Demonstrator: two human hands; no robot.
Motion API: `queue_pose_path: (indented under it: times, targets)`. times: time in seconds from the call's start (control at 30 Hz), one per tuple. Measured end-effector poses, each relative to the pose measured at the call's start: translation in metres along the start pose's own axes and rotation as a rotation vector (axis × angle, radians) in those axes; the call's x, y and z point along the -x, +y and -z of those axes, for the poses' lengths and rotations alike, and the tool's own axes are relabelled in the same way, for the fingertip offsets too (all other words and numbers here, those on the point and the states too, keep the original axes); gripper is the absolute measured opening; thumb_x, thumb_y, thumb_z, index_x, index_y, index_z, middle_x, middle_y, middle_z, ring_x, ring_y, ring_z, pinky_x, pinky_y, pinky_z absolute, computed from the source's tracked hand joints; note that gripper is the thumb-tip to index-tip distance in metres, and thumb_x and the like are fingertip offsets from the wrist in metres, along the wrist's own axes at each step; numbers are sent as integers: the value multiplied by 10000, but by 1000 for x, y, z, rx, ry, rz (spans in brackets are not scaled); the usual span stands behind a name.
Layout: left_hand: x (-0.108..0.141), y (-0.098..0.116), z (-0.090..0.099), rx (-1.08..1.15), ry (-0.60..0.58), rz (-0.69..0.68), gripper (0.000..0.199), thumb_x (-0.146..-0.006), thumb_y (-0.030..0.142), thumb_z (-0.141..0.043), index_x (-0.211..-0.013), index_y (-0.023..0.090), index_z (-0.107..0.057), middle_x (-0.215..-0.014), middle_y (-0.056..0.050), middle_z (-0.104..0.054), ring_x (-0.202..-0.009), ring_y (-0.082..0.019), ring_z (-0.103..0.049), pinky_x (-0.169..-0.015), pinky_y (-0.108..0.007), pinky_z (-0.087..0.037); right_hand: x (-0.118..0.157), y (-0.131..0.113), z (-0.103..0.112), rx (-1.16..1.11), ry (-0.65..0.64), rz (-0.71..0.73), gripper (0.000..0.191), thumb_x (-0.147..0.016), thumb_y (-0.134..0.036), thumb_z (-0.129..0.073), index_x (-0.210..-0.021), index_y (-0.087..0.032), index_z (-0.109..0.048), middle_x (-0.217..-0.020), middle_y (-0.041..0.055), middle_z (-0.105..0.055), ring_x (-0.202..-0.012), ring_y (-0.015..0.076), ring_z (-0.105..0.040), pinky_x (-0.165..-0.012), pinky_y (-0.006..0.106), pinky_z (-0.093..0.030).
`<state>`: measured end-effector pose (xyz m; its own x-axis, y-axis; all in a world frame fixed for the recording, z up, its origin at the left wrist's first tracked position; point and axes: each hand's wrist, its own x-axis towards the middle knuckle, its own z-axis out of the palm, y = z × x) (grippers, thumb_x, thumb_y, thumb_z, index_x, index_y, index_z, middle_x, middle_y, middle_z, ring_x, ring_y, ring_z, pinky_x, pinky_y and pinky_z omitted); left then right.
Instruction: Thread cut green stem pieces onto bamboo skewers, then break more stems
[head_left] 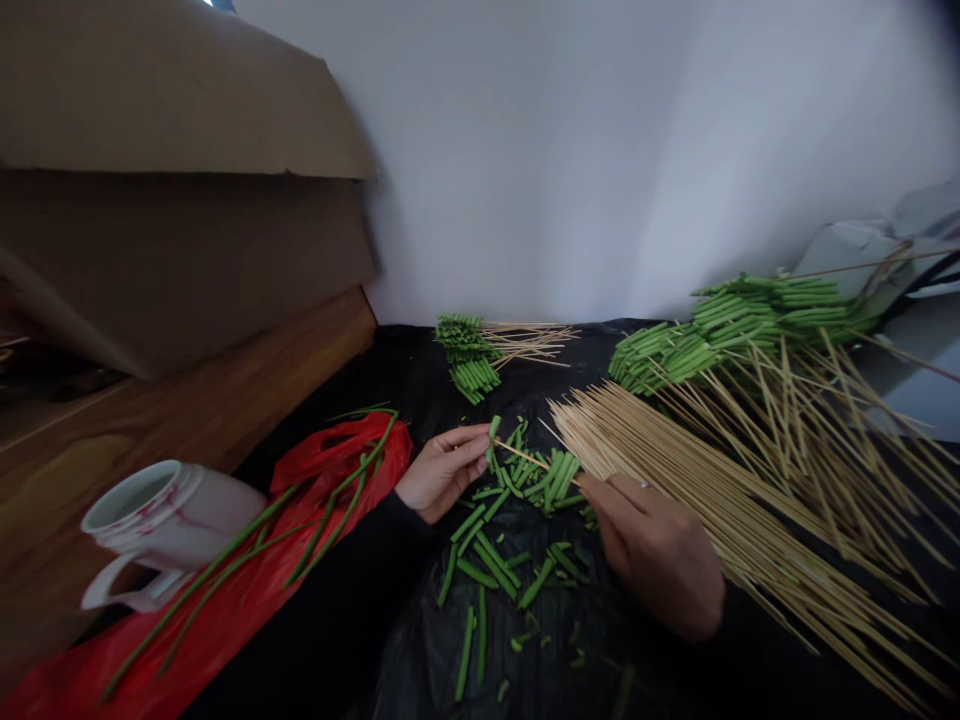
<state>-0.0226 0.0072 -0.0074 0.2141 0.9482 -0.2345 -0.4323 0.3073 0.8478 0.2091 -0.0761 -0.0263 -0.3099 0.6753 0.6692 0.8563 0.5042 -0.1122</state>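
Note:
Between finger and thumb, my left hand [448,468] pinches a short piece of green bean [494,430] at the tip of a thin wooden skewer [523,455]. My right hand [660,550] is closed round the skewer's other end, a ring on one finger. Several bean pieces [561,478] sit side by side on the skewer close to my right fingers. Under and in front of both hands, loose cut bean pieces [491,560] lie scattered on a black plastic sheet [420,640].
Bare skewers [675,460] lie piled at right. Behind them rest many filled skewers [742,325], with a smaller filled bundle [469,350] by the wall. At left are a red plastic bag [300,470] with long beans, a white pitcher [195,510] and a cardboard box [187,250].

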Motion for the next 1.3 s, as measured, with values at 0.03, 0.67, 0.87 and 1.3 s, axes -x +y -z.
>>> queue_pose_path:
  times: [0.03, 0.67, 0.87, 1.3]
  targets:
    - [0, 0, 0, -2, 0, 2, 224, -601, 115, -827, -813, 134, -758, -778, -31, -718, -679, -66, -604, -633, -165, -478, 0, 0, 0, -7, 0, -1, 258, -913, -138, -427, -1037, -166, -651, -696, 20, -581, -619, 127, -546, -593, 271, -384]
    - [2, -2, -3, -41, 60, -37, 313, -455, 149, -897, -734, 119, -758, -713, -29, -730, -657, -79, -636, -646, -167, -492, 5, -2, -3, -26, -49, -24, 255, -901, -133, -428, -1029, -161, -647, -702, 18, -570, -615, 126, -516, -597, 271, -347]
    - [3, -3, -7, -45, 54, -46, 324, -452, 159, -900, -736, 114, -751, -715, -30, -730, -648, -81, -641, -629, -165, -501, 4, -3, -4, -48, -62, -39, 244, -910, -132, -428, -1012, -162, -647, -705, 16, -571, -630, 124, -522, -611, 268, -344]
    - [3, -6, -3, -6, 29, 34, 304, -473, 180, -898, -715, 109, -729, -683, -22, -692, -622, -76, -617, -592, -159, -493, 4, -5, -3, -30, -22, -19, 256, -920, -144, -419, -1036, -148, -647, -697, 16, -565, -609, 128, -510, -587, 283, -324]
